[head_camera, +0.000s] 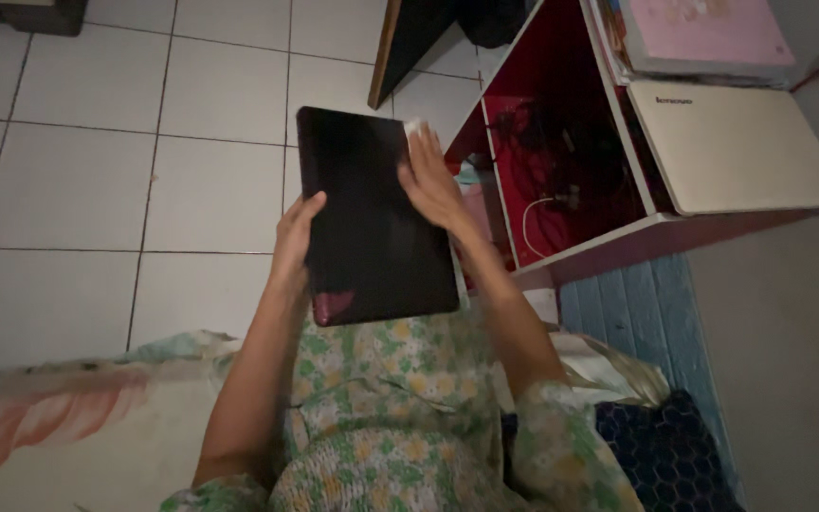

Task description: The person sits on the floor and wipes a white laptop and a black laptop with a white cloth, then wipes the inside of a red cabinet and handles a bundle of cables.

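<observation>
**Tablet held over the lap and wiped**

The tablet [372, 213] is gripped at its left edge by the left hand [294, 237], fingers closed around it. A white cloth [416, 128] is pressed flat against the screen by the right hand [431, 180]. The tablet looks thin, stiff, smooth and breakable; its edges are judged the safest hold.

You sit in dim light over a white tiled floor [78, 180]. Right of your fingers: a red-lined white shelf unit [575, 251] with tangled cables [561, 156]. Blue planks [642, 308] below it; grey wall [789, 360] beyond.
</observation>
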